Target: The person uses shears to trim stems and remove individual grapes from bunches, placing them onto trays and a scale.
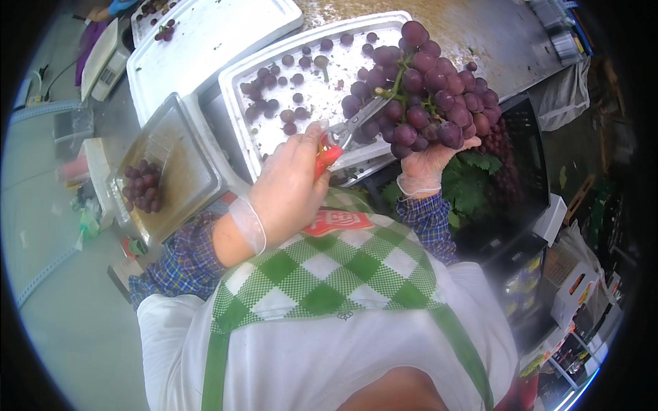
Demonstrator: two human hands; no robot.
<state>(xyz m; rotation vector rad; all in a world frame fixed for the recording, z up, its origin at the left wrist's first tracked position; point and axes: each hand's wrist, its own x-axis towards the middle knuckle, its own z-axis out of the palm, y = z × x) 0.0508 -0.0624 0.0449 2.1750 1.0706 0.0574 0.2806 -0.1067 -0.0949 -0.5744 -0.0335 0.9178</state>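
Observation:
My left hand [293, 174], in a clear thin glove, grips the red handles of small metal-bladed scissors [354, 120]. Their blades reach in among the stems of a large bunch of purple-red grapes [442, 92]. From below, my right hand [429, 162], also gloved, supports that bunch palm up; the fruit hides most of its fingers. Under and behind the bunch is a white foam tray [329, 95] with many loose grapes [267, 79] and dark bits scattered in it.
At left, a small grape cluster [142, 187] lies on a clear-covered scale [180, 159]. A second foam tray [205, 56] and another scale [108, 61] are beyond. A dark crate [532, 154] with leaves [468, 177] and grapes is at right. Someone's blue sleeve [121, 6] shows top left.

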